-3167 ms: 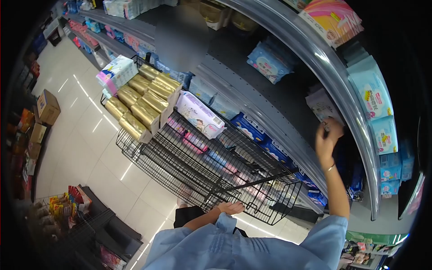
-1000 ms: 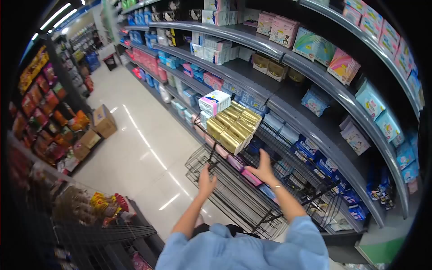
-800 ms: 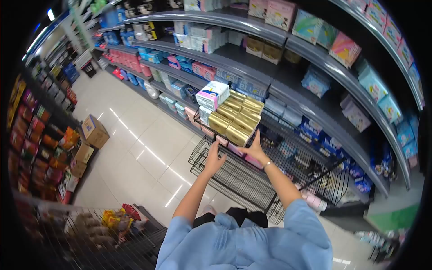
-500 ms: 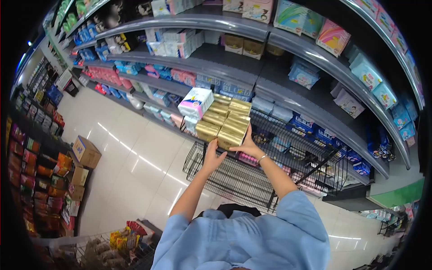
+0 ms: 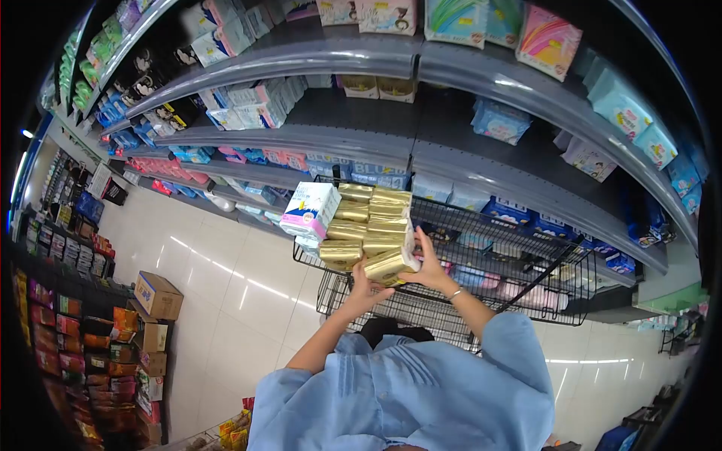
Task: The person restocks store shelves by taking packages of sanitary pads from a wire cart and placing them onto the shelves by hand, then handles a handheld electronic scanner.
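Note:
Both of my hands are on a gold-wrapped pack [image 5: 391,264] with a pale end, tilted at the near edge of a group of similar packs. My left hand [image 5: 366,292] is closed around its near left side, thumb stretched toward the right. On its right end lies my right hand [image 5: 430,263], fingers curved around the far corner and thumb at the near side. Several other gold packs [image 5: 347,231] sit in rows just beyond, in the upper basket of a black wire cart [image 5: 511,259]. A white, blue and pink package [image 5: 310,207] rests to their left.
Long grey shelves [image 5: 316,124] with packaged goods curve across the far side. Cardboard boxes [image 5: 159,295] are stacked at left beside racks of hanging bags [image 5: 68,338]. Shiny tiled floor [image 5: 218,286] lies between them and the cart.
The near gold pack has tilted and come apart from the row behind it, toward my body. Both hands have moved with it. My view has shifted, so the shelves appear farther left.

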Action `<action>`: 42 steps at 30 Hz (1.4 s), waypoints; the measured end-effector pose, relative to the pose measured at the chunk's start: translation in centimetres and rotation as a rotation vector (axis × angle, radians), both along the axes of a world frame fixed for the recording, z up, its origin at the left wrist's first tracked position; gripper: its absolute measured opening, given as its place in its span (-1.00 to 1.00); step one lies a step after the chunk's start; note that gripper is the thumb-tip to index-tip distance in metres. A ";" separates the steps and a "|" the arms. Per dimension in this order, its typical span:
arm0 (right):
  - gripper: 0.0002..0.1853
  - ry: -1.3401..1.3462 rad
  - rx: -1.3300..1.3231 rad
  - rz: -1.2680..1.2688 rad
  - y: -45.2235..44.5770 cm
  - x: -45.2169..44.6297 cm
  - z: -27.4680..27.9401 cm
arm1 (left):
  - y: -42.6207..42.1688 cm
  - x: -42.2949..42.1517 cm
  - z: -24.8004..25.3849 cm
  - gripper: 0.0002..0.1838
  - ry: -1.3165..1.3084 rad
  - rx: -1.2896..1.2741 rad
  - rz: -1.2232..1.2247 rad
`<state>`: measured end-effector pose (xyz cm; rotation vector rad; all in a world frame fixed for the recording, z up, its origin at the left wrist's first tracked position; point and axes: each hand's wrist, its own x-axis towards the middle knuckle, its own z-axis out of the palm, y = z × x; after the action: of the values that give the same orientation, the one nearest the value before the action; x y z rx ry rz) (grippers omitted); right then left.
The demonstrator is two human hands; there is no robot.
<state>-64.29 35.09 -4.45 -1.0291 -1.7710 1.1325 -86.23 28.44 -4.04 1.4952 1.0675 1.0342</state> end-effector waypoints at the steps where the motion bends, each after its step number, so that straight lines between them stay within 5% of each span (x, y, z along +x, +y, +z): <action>1: 0.32 0.022 -0.044 0.011 -0.4 0.1 0.9 | 0.1 0.2 -0.4 0.12 0.054 0.008 0.003; 3: 0.31 -0.035 -0.038 0.028 -0.4 0.6 1.0 | 0.7 0.5 -0.7 0.11 0.157 0.039 -0.009; 4: 0.31 -0.044 -0.092 0.032 -0.6 0.8 1.9 | 0.8 0.5 0.4 -0.06 0.055 -0.130 -0.013; 7: 0.35 -0.077 -0.169 0.003 -1.6 1.5 3.0 | 1.2 0.3 2.3 -0.06 0.351 0.143 -0.072; 11: 0.38 -0.019 -0.247 0.005 -2.2 3.4 0.7 | 4.6 1.1 2.8 0.22 0.336 0.419 -0.183; 15: 0.49 0.011 -0.272 0.068 -1.3 3.6 0.5 | 7.7 2.4 1.5 0.44 -0.029 0.177 -0.228; 17: 0.53 0.136 -0.355 0.115 -0.4 3.2 0.8 | 8.8 2.5 1.3 0.40 -0.143 -0.133 -0.243; 19: 0.51 0.020 -0.322 0.218 0.8 3.7 -1.0 | 9.8 4.5 -1.5 0.08 -0.488 -0.133 -0.210; 25: 0.26 -0.307 0.158 0.283 1.7 3.8 -2.6 | 10.1 5.1 -1.6 -0.11 -0.412 -0.225 -0.044; 28: 0.28 -0.323 0.162 0.296 0.7 3.8 -2.1 | 8.9 5.2 0.8 -0.13 -0.497 -0.294 -0.044; 35: 0.33 -0.212 0.055 0.304 0.3 5.2 10.1 | 7.4 5.8 15.5 0.12 -0.391 0.057 -0.162; 42: 0.25 -0.131 0.182 0.057 15.1 7.9 21.4 | 23.6 10.5 22.7 -0.39 -0.790 -0.074 -0.296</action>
<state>-56.43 50.21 16.92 -0.9667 -1.9783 0.9354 -75.74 52.07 18.65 0.9888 0.3086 1.1980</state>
